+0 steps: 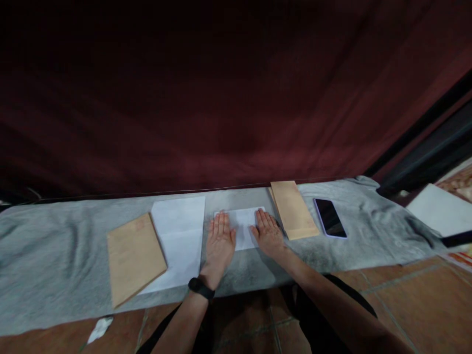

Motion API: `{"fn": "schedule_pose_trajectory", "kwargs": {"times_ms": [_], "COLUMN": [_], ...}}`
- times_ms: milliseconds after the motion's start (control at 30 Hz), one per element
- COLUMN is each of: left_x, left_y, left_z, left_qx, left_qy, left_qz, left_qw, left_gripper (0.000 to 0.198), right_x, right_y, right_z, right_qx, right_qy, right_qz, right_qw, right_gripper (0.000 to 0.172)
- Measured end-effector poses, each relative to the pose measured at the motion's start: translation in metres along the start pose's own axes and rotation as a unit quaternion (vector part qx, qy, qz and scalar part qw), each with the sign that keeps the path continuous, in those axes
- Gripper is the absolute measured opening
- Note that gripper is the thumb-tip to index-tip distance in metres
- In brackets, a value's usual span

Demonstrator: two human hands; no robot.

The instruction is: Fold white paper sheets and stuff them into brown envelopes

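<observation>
A small white sheet of paper [244,227], seemingly folded, lies flat in front of me on a grey cloth. My left hand [220,241] presses flat on its left end, fingers stretched out and pointing away from me. Over the right end rests my right hand [269,235], also flat with the fingers extended. Neither hand grips anything. Left of my left hand is a larger white sheet [180,241] with faint creases. A brown envelope [134,258] partly covers that sheet. Just beyond my right hand lie brown envelopes [295,211], one overlapping another.
The grey cloth [55,250] covers a long low surface. A phone [331,218] with a pale purple edge lies at the right. Dark red fabric [228,98] rises behind. On the tiled floor [416,295] is a crumpled white scrap [100,328].
</observation>
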State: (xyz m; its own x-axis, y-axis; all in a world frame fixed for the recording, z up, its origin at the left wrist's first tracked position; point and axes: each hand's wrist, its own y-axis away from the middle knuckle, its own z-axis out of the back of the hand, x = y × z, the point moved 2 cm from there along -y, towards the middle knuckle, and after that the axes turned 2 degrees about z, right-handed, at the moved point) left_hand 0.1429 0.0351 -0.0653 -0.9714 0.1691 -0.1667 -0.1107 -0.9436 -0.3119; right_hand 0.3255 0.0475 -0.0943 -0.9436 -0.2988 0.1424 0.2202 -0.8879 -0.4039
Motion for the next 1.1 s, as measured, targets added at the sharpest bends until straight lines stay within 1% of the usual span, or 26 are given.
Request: {"fn": "schedule_pose_trajectory", "kwargs": {"times_ms": [100,167,200,300,400,533,633,767,900,1000,1100], "left_x": [-0.020,-0.028,-0.028,-0.019,-0.004,0.014,0.024,0.033,0.035,0.036,0.037], "left_y": [0.007,0.012,0.014,0.016,0.017,0.020,0.024,0.028,0.027,0.022,0.014], "left_z": [-0.011,-0.019,-0.021,-0.024,-0.020,-0.014,-0.014,-0.015,-0.011,-0.008,-0.003], "left_qx": [0.018,0.033,0.038,0.050,0.058,0.052,0.050,0.034,0.012,0.012,0.004], "left_qy": [0.028,0.037,0.038,0.031,0.022,0.021,0.030,0.048,0.061,0.086,0.145], "left_qz": [-0.071,-0.093,-0.093,-0.067,-0.045,-0.024,-0.007,0.017,0.037,0.050,0.066], "left_qw": [0.997,0.994,0.994,0.996,0.997,0.998,0.998,0.998,0.997,0.995,0.987], "left_gripper": [0.059,0.058,0.057,0.059,0.060,0.061,0.063,0.062,0.060,0.057,0.054], "right_x": [0.000,0.000,-0.001,-0.002,-0.004,-0.005,-0.007,-0.008,-0.007,0.002,0.017], "right_y": [0.000,0.000,0.000,0.001,0.003,0.007,0.011,0.017,0.021,0.021,0.024], "right_z": [-0.001,-0.001,-0.001,-0.002,-0.001,0.001,0.003,0.006,0.013,0.021,0.025], "right_qx": [-0.002,-0.002,-0.002,-0.005,-0.005,-0.007,-0.010,-0.006,0.016,0.056,0.095], "right_qy": [-0.002,-0.003,-0.005,-0.009,-0.010,-0.013,-0.015,-0.013,-0.012,-0.032,-0.075], "right_qz": [-0.001,0.000,0.001,0.005,0.004,0.002,0.004,-0.003,-0.006,0.029,0.098], "right_qw": [1.000,1.000,1.000,1.000,1.000,1.000,1.000,1.000,1.000,0.998,0.988], "right_gripper": [0.059,0.058,0.058,0.060,0.061,0.061,0.060,0.059,0.059,0.060,0.059]}}
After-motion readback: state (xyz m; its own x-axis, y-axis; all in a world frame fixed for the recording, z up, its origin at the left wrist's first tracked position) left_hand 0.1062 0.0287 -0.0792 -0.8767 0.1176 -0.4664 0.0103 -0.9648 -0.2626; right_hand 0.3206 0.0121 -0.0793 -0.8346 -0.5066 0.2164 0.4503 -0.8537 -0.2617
